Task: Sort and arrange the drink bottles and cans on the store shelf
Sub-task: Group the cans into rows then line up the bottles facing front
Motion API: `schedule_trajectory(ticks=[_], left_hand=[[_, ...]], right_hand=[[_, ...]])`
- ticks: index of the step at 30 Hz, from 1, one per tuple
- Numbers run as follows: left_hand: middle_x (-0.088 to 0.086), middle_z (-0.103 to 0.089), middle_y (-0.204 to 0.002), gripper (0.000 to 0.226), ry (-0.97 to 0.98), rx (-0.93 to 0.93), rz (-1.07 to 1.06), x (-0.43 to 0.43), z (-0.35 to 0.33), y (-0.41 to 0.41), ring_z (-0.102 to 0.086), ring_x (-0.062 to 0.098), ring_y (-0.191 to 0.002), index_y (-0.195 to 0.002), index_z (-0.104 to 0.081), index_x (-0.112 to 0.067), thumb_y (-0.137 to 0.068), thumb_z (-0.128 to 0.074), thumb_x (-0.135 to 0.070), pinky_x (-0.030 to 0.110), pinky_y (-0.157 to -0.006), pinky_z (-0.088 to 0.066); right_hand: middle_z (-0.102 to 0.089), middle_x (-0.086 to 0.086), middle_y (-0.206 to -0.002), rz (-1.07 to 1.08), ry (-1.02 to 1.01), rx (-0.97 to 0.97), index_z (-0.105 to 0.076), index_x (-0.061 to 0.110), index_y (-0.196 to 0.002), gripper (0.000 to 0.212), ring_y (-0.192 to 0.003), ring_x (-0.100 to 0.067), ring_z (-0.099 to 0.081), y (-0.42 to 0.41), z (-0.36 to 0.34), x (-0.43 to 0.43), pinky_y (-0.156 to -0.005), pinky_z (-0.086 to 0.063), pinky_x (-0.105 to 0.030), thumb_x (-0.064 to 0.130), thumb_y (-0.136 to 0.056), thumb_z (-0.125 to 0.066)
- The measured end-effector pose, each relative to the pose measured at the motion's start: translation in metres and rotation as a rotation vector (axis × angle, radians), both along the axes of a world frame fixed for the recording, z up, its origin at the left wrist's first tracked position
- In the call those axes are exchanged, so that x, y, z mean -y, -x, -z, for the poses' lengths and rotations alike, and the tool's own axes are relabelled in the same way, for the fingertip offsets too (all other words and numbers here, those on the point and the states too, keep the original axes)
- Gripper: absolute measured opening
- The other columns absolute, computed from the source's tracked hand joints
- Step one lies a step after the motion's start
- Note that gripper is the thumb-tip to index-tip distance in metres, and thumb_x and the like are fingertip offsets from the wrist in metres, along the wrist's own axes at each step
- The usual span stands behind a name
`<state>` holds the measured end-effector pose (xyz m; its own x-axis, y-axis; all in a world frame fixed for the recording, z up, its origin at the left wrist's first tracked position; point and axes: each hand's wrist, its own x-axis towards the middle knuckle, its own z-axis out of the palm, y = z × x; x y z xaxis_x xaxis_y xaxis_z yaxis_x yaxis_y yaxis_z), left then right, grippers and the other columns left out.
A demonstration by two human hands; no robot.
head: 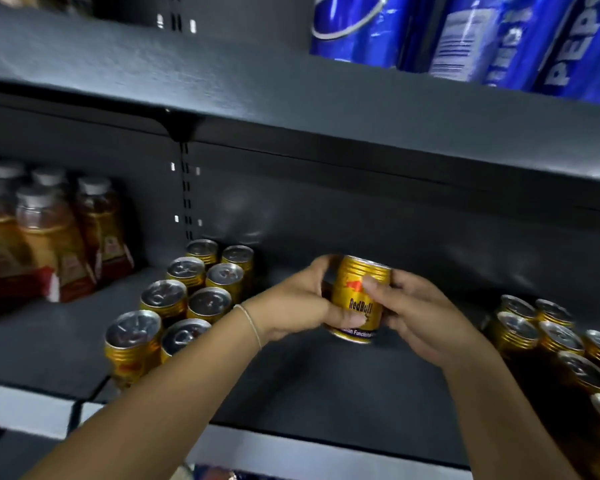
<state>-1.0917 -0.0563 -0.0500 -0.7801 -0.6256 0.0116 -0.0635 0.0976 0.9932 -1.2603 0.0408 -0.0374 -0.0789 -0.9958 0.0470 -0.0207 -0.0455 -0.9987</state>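
Note:
A gold Red Bull can is held upright above the dark shelf, near its middle. My left hand grips the can from the left, thumb across its lower label. My right hand grips it from the right, thumb on the upper label. To the left, several gold cans stand in two rows running front to back. Another group of gold cans stands at the right edge of the shelf.
Amber bottles with silver caps stand at the far left of the same shelf. Blue Pepsi packs sit on the upper shelf, which overhangs the hands. A white price rail runs along the shelf's front edge.

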Motion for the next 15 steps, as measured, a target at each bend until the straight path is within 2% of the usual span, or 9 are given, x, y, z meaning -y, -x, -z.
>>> schedule_trajectory(ticks=[3, 5, 8, 9, 10, 12, 15], left_hand=[[0.005, -0.062, -0.127, 0.076, 0.014, 0.053, 0.027, 0.018, -0.003, -0.021, -0.06, 0.021, -0.118, -0.14, -0.039, -0.019, -0.078, -0.078, -0.002, 0.043, -0.106, -0.045], [0.003, -0.063, -0.126, 0.067, 0.126, 0.163, 0.07, 0.032, -0.006, -0.035, -0.059, 0.02, -0.118, -0.137, -0.044, -0.019, -0.08, -0.077, -0.008, 0.043, -0.106, -0.045], [0.002, -0.053, -0.14, 0.068, 0.42, 0.407, 0.062, 0.056, -0.012, -0.06, -0.05, 0.02, -0.128, -0.143, -0.04, -0.022, -0.084, -0.072, -0.019, 0.037, -0.112, -0.037], [0.002, -0.047, -0.147, 0.067, 0.556, 0.501, 0.002, 0.064, -0.014, -0.068, -0.045, 0.019, -0.133, -0.147, -0.036, -0.022, -0.087, -0.067, -0.022, 0.029, -0.113, -0.03], [0.002, -0.043, -0.149, 0.062, 0.685, 0.575, -0.07, 0.071, -0.016, -0.076, -0.04, 0.019, -0.136, -0.148, -0.035, -0.019, -0.091, -0.06, -0.022, 0.02, -0.108, -0.024], [0.005, -0.048, -0.144, 0.049, 0.824, 0.656, -0.156, 0.084, -0.014, -0.09, -0.043, 0.024, -0.133, -0.14, -0.046, -0.014, -0.092, -0.051, -0.018, 0.018, -0.101, -0.03], [0.011, -0.058, -0.129, 0.038, 0.895, 0.737, -0.169, 0.102, -0.004, -0.1, -0.054, 0.028, -0.117, -0.127, -0.055, -0.01, -0.09, -0.049, -0.018, 0.03, -0.097, -0.044]], right_hand=[[-0.072, -0.015, -0.115, -0.005, 0.027, 0.013, -0.065, 0.007, -0.121, 0.051, -0.108, -0.028, -0.069, -0.018, 0.006, 0.018, -0.081, -0.058, -0.03, 0.025, -0.075, -0.077], [-0.072, -0.016, -0.113, 0.021, 0.041, 0.051, -0.064, 0.005, -0.12, 0.051, -0.105, -0.029, -0.07, -0.033, 0.014, 0.031, -0.079, -0.058, -0.031, 0.019, -0.073, -0.078], [-0.074, -0.014, -0.107, 0.128, 0.047, 0.066, -0.062, 0.004, -0.119, 0.056, -0.1, -0.027, -0.072, -0.052, 0.03, 0.053, -0.078, -0.06, -0.031, 0.013, -0.067, -0.08], [-0.075, -0.012, -0.106, 0.181, 0.038, 0.068, -0.061, 0.004, -0.119, 0.057, -0.098, -0.025, -0.072, -0.058, 0.037, 0.061, -0.076, -0.059, -0.03, 0.01, -0.066, -0.081], [-0.075, -0.01, -0.105, 0.232, 0.023, 0.069, -0.059, 0.005, -0.121, 0.057, -0.097, -0.022, -0.072, -0.062, 0.046, 0.071, -0.075, -0.058, -0.028, 0.006, -0.068, -0.081], [-0.075, -0.005, -0.106, 0.316, -0.007, 0.057, -0.056, 0.01, -0.122, 0.053, -0.098, -0.018, -0.072, -0.069, 0.067, 0.091, -0.078, -0.057, -0.028, -0.001, -0.075, -0.08], [-0.072, -0.002, -0.112, 0.387, -0.034, -0.031, -0.057, 0.025, -0.115, 0.047, -0.102, -0.015, -0.069, -0.075, 0.097, 0.119, -0.094, -0.054, -0.039, 0.0, -0.081, -0.077]])
